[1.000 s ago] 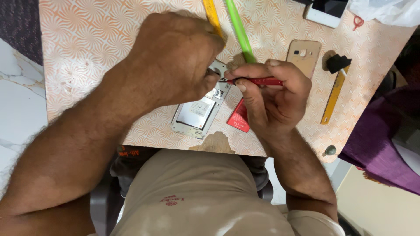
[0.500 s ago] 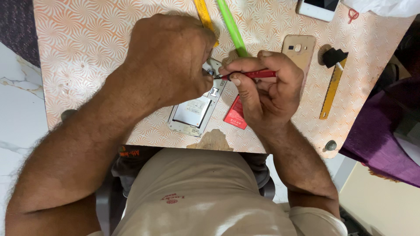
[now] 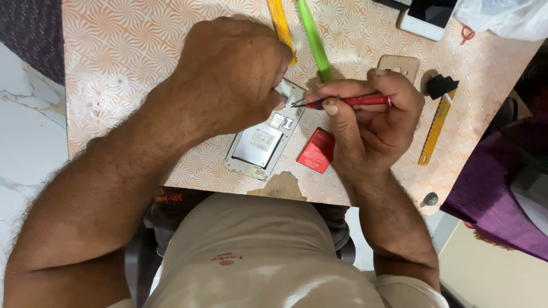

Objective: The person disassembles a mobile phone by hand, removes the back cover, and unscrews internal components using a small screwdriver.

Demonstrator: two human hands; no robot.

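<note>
The right hand [image 3: 371,122] has edged its pinched red screwdriver [image 3: 348,102] closer to the opened phone [image 3: 260,145], back already off, which the left hand [image 3: 228,74] grips at the counter's [image 3: 114,68] six o'clock edge.

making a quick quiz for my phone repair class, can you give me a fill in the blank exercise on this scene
1. The right hand holds a screwdriver with a ____ handle.
2. The left hand presses on the upper end of an opened ____, its back cover off.
3. The red battery lies on the table just ____ of the opened phone in the picture.
4. The long tool lying beyond the hands is ____ in colour.

Missing words: red; phone; right; green
</note>
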